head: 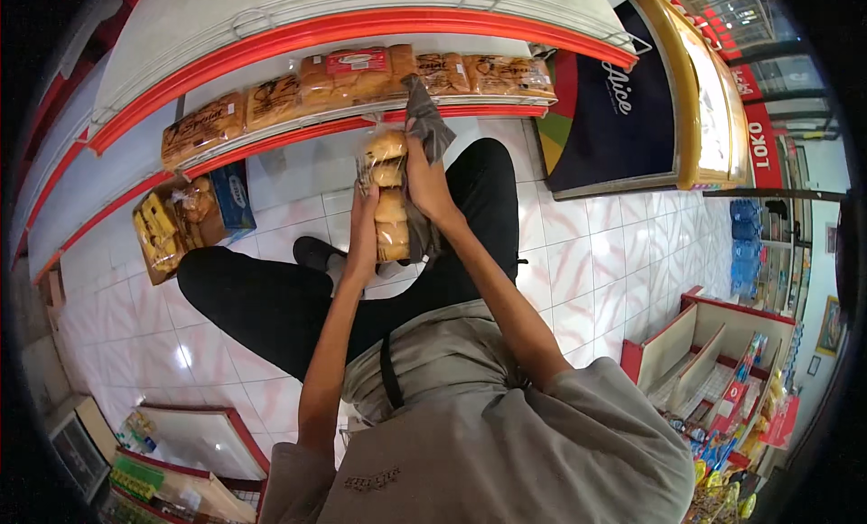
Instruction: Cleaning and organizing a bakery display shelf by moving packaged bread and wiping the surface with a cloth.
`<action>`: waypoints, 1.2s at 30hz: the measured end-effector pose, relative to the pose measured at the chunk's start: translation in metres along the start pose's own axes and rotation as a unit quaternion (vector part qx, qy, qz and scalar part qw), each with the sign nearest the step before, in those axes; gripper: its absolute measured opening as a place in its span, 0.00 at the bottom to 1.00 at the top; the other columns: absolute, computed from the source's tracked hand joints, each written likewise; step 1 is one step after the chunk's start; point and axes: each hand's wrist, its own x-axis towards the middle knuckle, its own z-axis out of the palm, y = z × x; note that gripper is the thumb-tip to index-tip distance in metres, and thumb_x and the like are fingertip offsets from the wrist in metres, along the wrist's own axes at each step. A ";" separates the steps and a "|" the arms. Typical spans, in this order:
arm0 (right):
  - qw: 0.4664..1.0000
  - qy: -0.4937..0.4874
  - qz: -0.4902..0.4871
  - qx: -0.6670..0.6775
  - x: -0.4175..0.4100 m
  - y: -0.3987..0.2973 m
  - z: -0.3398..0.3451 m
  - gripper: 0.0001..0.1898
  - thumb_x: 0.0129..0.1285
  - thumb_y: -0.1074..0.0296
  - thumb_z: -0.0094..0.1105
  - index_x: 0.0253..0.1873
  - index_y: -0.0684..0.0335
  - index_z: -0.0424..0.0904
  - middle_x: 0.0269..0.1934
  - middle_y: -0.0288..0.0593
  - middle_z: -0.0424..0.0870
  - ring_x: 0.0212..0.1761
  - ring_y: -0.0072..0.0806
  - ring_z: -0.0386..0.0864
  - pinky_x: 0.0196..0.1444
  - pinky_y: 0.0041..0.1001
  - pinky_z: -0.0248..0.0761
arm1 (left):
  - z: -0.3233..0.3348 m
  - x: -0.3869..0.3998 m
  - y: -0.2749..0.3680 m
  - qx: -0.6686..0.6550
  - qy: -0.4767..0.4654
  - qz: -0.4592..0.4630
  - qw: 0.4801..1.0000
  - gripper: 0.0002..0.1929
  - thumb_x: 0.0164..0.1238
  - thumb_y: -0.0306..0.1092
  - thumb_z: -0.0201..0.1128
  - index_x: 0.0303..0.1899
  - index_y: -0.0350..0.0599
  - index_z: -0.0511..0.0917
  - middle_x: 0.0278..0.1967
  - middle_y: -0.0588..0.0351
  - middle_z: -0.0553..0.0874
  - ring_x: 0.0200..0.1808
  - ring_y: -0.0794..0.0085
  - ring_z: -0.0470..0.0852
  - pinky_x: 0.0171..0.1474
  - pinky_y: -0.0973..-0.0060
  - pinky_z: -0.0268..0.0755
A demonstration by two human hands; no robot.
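Note:
Upright between my hands is a clear plastic pack of bread rolls (391,206), held over my lap. My left hand (364,236) grips its left side, thumb against the wrapper. On the other side, my right hand (428,189) holds a dark grey cloth (429,121) against the pack; part of the cloth sticks up above the fingers and part hangs below. Just beyond, a low shelf (366,112) with a red edge carries a row of packaged loaves (355,74) in clear, printed wrappers.
An open carton (154,267) of wrapped breads stands on the tiled floor by my left knee. The upper shelf's red edge (366,26) juts out above the loaves. A dark freezer cabinet (609,118) stands at right. Display racks (704,341) are behind me on both sides.

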 end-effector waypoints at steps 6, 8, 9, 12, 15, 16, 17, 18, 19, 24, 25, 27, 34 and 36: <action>0.992 0.001 -0.047 -0.121 -0.104 -0.013 0.014 0.15 0.72 0.67 0.55 0.59 0.66 0.76 0.55 0.53 0.79 0.62 0.43 0.76 0.65 0.34 0.66 | -0.010 0.011 0.002 -0.152 -0.038 -0.068 0.985 0.32 0.80 0.61 0.48 0.72 0.47 0.64 0.65 0.56 0.76 0.65 0.72 0.76 0.64 0.74 0.71; 0.981 0.025 -0.149 -0.121 -0.102 -0.019 0.011 0.15 0.74 0.67 0.54 0.60 0.67 0.75 0.56 0.54 0.78 0.62 0.43 0.74 0.67 0.35 0.64 | -0.012 0.015 0.002 -0.164 -0.036 -0.080 0.983 0.33 0.79 0.62 0.49 0.72 0.48 0.65 0.63 0.57 0.78 0.61 0.74 0.79 0.58 0.76 0.77; 0.990 -0.006 -0.090 -0.108 -0.103 -0.006 0.004 0.15 0.74 0.67 0.54 0.60 0.67 0.74 0.55 0.52 0.78 0.61 0.41 0.74 0.66 0.35 0.64 | -0.011 0.015 0.001 -0.150 -0.032 -0.077 0.985 0.33 0.79 0.62 0.49 0.72 0.48 0.64 0.63 0.57 0.77 0.62 0.73 0.79 0.59 0.75 0.75; 0.997 0.016 0.070 0.009 -0.065 -0.008 -0.008 0.15 0.77 0.60 0.51 0.55 0.67 0.75 0.47 0.43 0.77 0.50 0.30 0.74 0.59 0.33 0.67 | 0.005 0.008 -0.001 -0.041 -0.050 -0.023 0.998 0.33 0.81 0.58 0.50 0.75 0.45 0.60 0.68 0.56 0.72 0.67 0.70 0.74 0.68 0.72 0.67; 0.998 0.050 0.044 -0.024 -0.016 -0.020 -0.034 0.20 0.80 0.54 0.45 0.50 0.68 0.76 0.43 0.43 0.77 0.44 0.31 0.75 0.54 0.34 0.70 | 0.020 0.000 -0.006 -0.003 -0.079 -0.020 0.997 0.35 0.81 0.56 0.50 0.77 0.42 0.55 0.72 0.53 0.67 0.73 0.67 0.65 0.75 0.70 0.54; 0.998 0.055 0.029 -0.020 -0.011 -0.031 -0.039 0.19 0.79 0.55 0.45 0.51 0.68 0.76 0.43 0.45 0.78 0.45 0.34 0.76 0.54 0.34 0.70 | 0.026 -0.002 -0.004 0.032 -0.089 0.004 0.996 0.36 0.81 0.56 0.49 0.77 0.42 0.55 0.72 0.53 0.66 0.74 0.66 0.64 0.76 0.70 0.51; 0.994 0.052 -0.029 -0.095 -0.018 -0.033 -0.040 0.18 0.77 0.57 0.48 0.54 0.67 0.76 0.45 0.52 0.80 0.48 0.42 0.78 0.56 0.34 0.70 | 0.029 -0.011 -0.002 0.084 -0.079 -0.016 0.993 0.42 0.79 0.64 0.49 0.81 0.46 0.48 0.76 0.52 0.60 0.76 0.64 0.60 0.75 0.66 0.57; 0.992 0.054 -0.009 -0.110 -0.035 -0.042 -0.031 0.17 0.76 0.58 0.48 0.56 0.66 0.76 0.48 0.55 0.79 0.51 0.45 0.78 0.58 0.34 0.69 | 0.024 -0.009 -0.005 0.086 -0.076 -0.012 0.993 0.42 0.79 0.64 0.49 0.81 0.46 0.48 0.76 0.52 0.60 0.76 0.64 0.60 0.75 0.66 0.57; 0.990 0.057 0.011 -0.129 -0.059 -0.049 -0.021 0.17 0.75 0.60 0.49 0.57 0.66 0.76 0.51 0.57 0.79 0.54 0.48 0.77 0.61 0.34 0.68 | 0.016 -0.003 -0.014 0.042 -0.078 -0.015 0.996 0.40 0.80 0.62 0.48 0.79 0.44 0.51 0.75 0.52 0.62 0.75 0.65 0.62 0.76 0.68 0.54; 0.976 -0.090 -0.089 -0.178 -0.108 -0.032 -0.016 0.29 0.72 0.69 0.51 0.74 0.72 0.58 0.79 0.59 0.55 0.83 0.49 0.47 0.81 0.43 0.38 | 0.010 0.006 0.003 -0.081 -0.051 -0.083 0.992 0.38 0.80 0.64 0.46 0.79 0.50 0.53 0.72 0.53 0.66 0.73 0.67 0.65 0.74 0.66 0.59; 0.950 -0.091 -0.184 -0.236 -0.105 -0.037 -0.016 0.29 0.72 0.70 0.50 0.75 0.72 0.58 0.80 0.60 0.51 0.85 0.47 0.42 0.82 0.43 0.33 | 0.012 0.002 0.006 -0.022 -0.044 -0.052 0.997 0.37 0.80 0.63 0.47 0.78 0.49 0.54 0.72 0.53 0.66 0.73 0.68 0.66 0.74 0.66 0.59; 0.943 -0.057 -0.212 -0.250 -0.080 -0.041 -0.030 0.29 0.68 0.73 0.50 0.73 0.72 0.61 0.81 0.58 0.52 0.85 0.48 0.42 0.82 0.44 0.34 | 0.026 -0.004 0.008 0.027 -0.061 -0.007 0.998 0.33 0.82 0.57 0.48 0.76 0.47 0.57 0.72 0.52 0.66 0.72 0.69 0.66 0.74 0.69 0.58; 0.994 0.005 0.026 -0.110 0.009 -0.041 -0.071 0.14 0.70 0.64 0.52 0.48 0.71 0.78 0.39 0.46 0.83 0.42 0.34 0.79 0.51 0.33 0.72 | 0.027 -0.009 0.004 0.025 -0.152 0.006 0.988 0.33 0.82 0.45 0.53 0.78 0.38 0.52 0.71 0.51 0.66 0.69 0.71 0.67 0.70 0.74 0.62; 0.993 0.049 0.091 -0.062 0.021 -0.038 -0.083 0.15 0.73 0.59 0.52 0.47 0.69 0.77 0.37 0.38 0.79 0.39 0.27 0.73 0.47 0.29 0.70 | 0.022 -0.006 -0.008 0.046 -0.156 0.003 0.987 0.34 0.82 0.45 0.55 0.77 0.37 0.53 0.70 0.50 0.68 0.68 0.70 0.68 0.70 0.73 0.62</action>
